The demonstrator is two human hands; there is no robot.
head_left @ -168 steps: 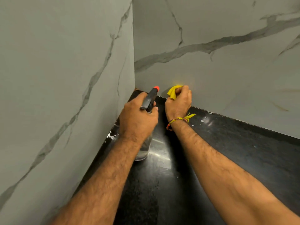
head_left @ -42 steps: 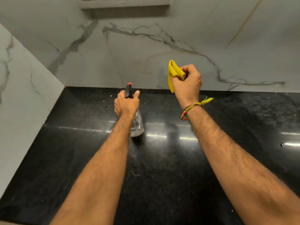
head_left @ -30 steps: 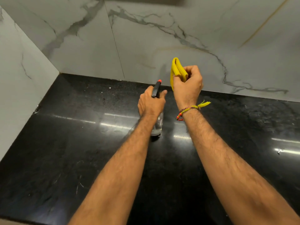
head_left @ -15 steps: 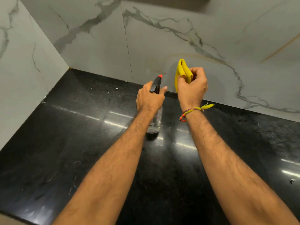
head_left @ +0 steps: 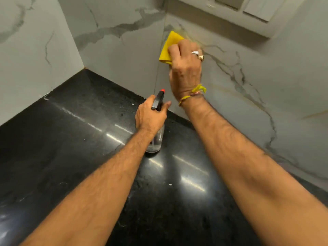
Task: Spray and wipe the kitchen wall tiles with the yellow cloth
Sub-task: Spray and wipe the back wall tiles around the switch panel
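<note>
- Right hand (head_left: 184,68) raised against the wall tiles (head_left: 248,71), fingers spread flat over the yellow cloth (head_left: 168,48), pressing it to the tile surface
- Cloth lies under the right fingers; its free part sticks out to the left of and above the knuckles, next to the vertical tile joint
- Cloth edge and fingertips are blurred
- Rings (head_left: 197,55) on the right fingers; yellow thread band (head_left: 193,95) on the right wrist
- Left hand (head_left: 150,118) lower and nearer than the right, wrapped round the neck of the spray bottle (head_left: 156,139); thumb lies along the black head, red nozzle tip pointing toward the wall
- Bottle stands upright, base on the black counter (head_left: 71,139), just below and left of the right wrist
- Bottle and cloth apart; the right wrist passes just beside the nozzle
- Versus half a second ago: the cloth was then bunched in a closed right fist held off the wall, just right of the nozzle; now it is opened flat on the tile and higher up
- Left-hand grip on the bottle unchanged, bottle still on the counter
</note>
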